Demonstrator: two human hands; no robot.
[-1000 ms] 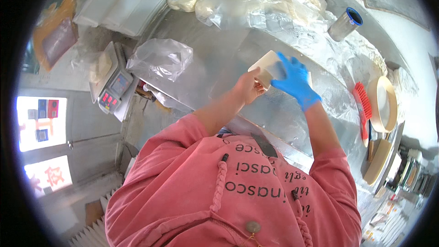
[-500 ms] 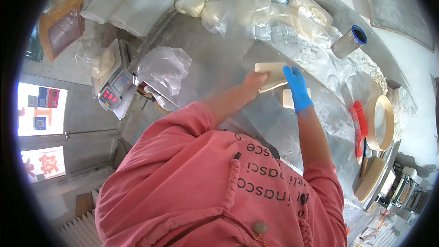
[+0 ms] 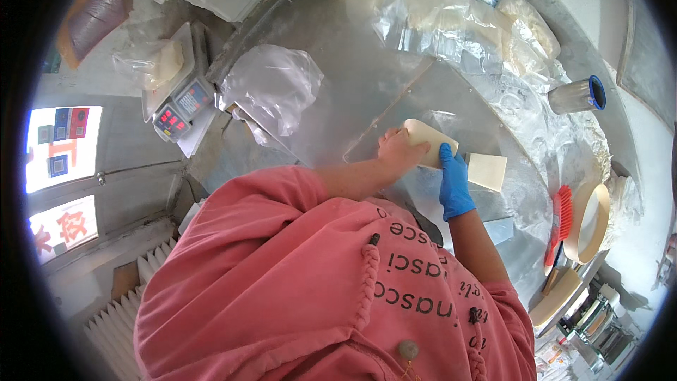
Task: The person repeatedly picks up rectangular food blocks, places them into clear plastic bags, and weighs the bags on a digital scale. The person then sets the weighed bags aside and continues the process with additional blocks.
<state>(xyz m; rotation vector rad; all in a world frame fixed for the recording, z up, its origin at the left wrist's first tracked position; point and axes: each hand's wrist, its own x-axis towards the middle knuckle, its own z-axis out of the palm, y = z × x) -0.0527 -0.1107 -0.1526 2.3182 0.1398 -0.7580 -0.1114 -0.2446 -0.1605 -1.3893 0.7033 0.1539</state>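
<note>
Between my hands is a pale cream slab (image 3: 431, 142) with a rounded edge, looking like a stack of dough sheets; its exact kind is unclear. My bare left hand (image 3: 402, 152) grips its left end, fingers wrapped round it. On its right end, my right hand (image 3: 455, 185), in a blue glove, presses thumb and fingers against the edge. A similar cream square block (image 3: 486, 171) lies flat on the metal table (image 3: 367, 85), just right of the glove.
To the left, a digital scale (image 3: 185, 102) carries a bagged pale lump (image 3: 166, 63). Clear plastic sheeting (image 3: 275, 85) lies near it. Filled plastic bags (image 3: 451, 21) line the back. On the right are a metal cylinder (image 3: 575, 97), a red brush (image 3: 562, 219) and a round sieve (image 3: 589, 224).
My hands have drawn the slab closer to my body, and it is now tilted down to the right. The square block shows more fully. The whole view has shifted slightly.
</note>
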